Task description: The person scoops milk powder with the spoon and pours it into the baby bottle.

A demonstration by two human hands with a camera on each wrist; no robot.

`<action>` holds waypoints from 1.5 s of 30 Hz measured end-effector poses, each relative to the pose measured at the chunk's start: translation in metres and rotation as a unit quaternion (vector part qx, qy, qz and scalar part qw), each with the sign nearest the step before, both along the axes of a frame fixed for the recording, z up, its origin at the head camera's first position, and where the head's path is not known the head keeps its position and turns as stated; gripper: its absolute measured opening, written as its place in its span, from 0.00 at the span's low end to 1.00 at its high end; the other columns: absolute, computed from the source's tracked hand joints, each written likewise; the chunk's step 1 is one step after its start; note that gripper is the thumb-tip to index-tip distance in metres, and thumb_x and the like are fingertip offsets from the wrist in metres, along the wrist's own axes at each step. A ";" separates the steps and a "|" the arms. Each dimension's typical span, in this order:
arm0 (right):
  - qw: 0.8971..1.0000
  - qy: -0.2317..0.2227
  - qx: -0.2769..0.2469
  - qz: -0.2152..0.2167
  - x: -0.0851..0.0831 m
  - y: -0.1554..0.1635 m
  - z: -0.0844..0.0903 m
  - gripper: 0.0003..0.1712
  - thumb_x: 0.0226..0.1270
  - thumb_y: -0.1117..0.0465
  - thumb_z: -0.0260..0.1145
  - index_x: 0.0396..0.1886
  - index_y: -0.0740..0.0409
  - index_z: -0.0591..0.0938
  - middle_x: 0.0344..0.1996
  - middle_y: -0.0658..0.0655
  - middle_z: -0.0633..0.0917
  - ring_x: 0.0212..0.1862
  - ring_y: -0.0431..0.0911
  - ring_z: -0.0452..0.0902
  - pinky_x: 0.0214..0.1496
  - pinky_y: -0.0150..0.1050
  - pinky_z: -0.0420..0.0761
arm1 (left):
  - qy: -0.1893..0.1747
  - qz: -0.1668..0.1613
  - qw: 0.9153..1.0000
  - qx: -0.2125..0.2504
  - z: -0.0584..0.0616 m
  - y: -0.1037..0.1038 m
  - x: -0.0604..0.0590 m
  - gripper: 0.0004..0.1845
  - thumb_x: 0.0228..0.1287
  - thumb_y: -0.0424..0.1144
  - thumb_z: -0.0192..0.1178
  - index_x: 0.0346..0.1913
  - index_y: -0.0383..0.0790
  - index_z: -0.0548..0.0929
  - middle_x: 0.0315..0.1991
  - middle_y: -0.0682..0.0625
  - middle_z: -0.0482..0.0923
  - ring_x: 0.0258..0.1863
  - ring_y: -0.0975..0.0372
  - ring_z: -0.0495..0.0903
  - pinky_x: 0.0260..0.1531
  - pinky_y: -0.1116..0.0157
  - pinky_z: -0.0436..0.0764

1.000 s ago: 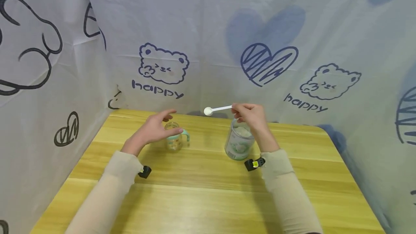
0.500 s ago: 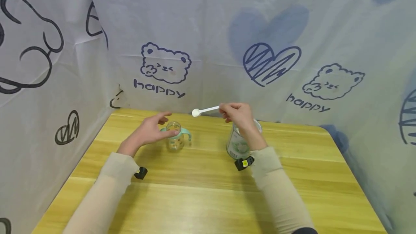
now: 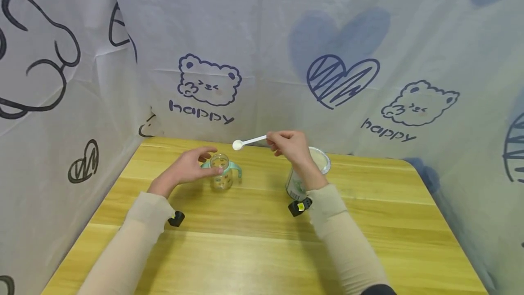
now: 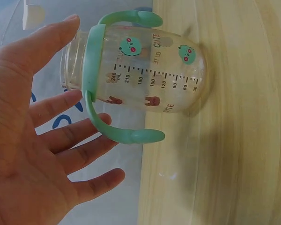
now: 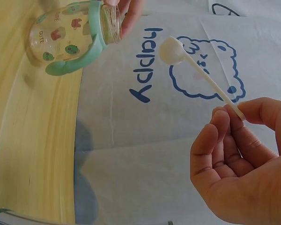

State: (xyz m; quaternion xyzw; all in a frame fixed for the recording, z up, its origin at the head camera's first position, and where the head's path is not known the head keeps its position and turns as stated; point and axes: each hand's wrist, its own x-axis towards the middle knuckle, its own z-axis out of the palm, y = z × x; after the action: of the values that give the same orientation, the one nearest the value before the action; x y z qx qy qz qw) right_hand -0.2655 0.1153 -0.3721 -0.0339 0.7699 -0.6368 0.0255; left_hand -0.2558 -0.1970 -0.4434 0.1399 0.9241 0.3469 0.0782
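A clear baby bottle [image 3: 222, 181] with mint-green handles and no lid stands upright on the table at the left. My left hand [image 3: 189, 166] is around its neck side, thumb and fingers spread and mostly straight, the fingertips right at the neck in the left wrist view. With thumb and fingertips my right hand [image 3: 288, 147] pinches the handle end of a white measuring scoop [image 5: 172, 50]. Pale powder heaps in its bowl, which hangs higher than the bottle and just right of its mouth. Partly hidden behind my right forearm is an uncovered can [image 3: 320, 160].
The wooden table [image 3: 254, 249] ends at a printed cloth [image 3: 262, 58] behind it, and more cloth hangs at the left. Small black wrist cameras sit at both cuffs. The can stands right of the bottle, with a gap between them.
My right hand has carried the scoop left from over the can toward the bottle. My left hand has shifted slightly, its thumb lower by the bottle's neck.
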 end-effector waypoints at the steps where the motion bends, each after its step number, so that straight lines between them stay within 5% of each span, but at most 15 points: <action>1: 1.000 0.002 0.002 0.001 0.000 -0.001 0.000 0.18 0.72 0.57 0.70 0.47 0.71 0.90 0.37 0.61 0.92 0.30 0.40 0.82 0.35 0.31 0.85 | -0.001 -0.001 1.000 -0.001 -0.001 0.000 0.000 0.48 0.62 0.64 0.71 0.78 0.44 0.69 0.71 0.33 0.75 0.70 0.39 0.75 0.69 0.38 0.75; 15: 1.000 0.013 0.009 0.006 0.000 -0.017 -0.007 0.16 0.71 0.58 0.71 0.43 0.69 0.91 0.40 0.67 0.91 0.30 0.41 0.82 0.34 0.32 0.84 | 0.005 -0.005 1.000 -0.005 -0.010 0.000 -0.002 0.46 0.60 0.60 0.75 0.76 0.40 0.72 0.68 0.33 0.78 0.65 0.42 0.78 0.67 0.41 0.78; 30: 1.000 0.016 0.022 0.015 0.003 -0.026 -0.011 0.16 0.72 0.57 0.71 0.43 0.67 0.91 0.34 0.56 0.91 0.30 0.42 0.81 0.34 0.32 0.84 | 0.013 0.005 1.000 0.004 -0.014 0.002 -0.001 0.46 0.59 0.60 0.76 0.76 0.42 0.74 0.68 0.35 0.79 0.66 0.42 0.78 0.69 0.41 0.76; 45: 0.999 0.014 0.031 0.024 0.005 -0.034 -0.016 0.14 0.71 0.57 0.71 0.44 0.64 0.92 0.37 0.58 0.92 0.30 0.42 0.81 0.37 0.37 0.86 | 0.023 0.009 0.999 0.032 -0.021 0.000 -0.001 0.44 0.59 0.61 0.76 0.75 0.45 0.76 0.68 0.38 0.80 0.68 0.41 0.78 0.70 0.40 0.75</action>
State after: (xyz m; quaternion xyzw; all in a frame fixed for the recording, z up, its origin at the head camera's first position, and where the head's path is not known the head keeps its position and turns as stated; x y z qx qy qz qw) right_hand -0.2605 0.0814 -0.3885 -0.0601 0.7885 -0.6113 0.0309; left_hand -0.2567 -0.1969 -0.4647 0.1424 0.9153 0.3736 0.0493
